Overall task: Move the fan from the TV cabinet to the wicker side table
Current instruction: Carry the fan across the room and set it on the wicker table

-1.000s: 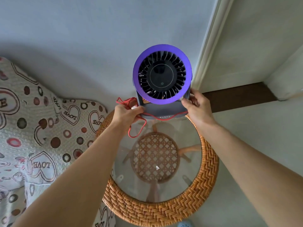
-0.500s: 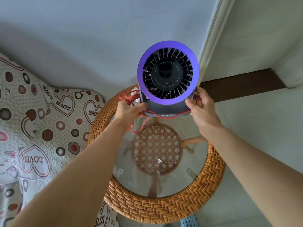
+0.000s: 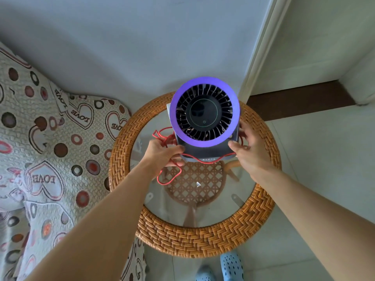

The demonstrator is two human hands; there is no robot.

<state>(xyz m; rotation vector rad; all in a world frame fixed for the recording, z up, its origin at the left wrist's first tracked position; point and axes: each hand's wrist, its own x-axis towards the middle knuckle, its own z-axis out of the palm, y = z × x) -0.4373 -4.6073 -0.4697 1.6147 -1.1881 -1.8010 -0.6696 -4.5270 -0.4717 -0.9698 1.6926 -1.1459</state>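
The left forearm (image 3: 105,220) and the right forearm (image 3: 300,201) are bare along all of their visible length, up to the wrists. The left hand (image 3: 162,153) and the right hand (image 3: 250,153) are bare as well. At the bottom edge the feet wear light blue clog-style slippers with rounded toes and uppers dotted with small dark round holes. The right slipper (image 3: 231,264) shows more of its toe than the left slipper (image 3: 205,273).
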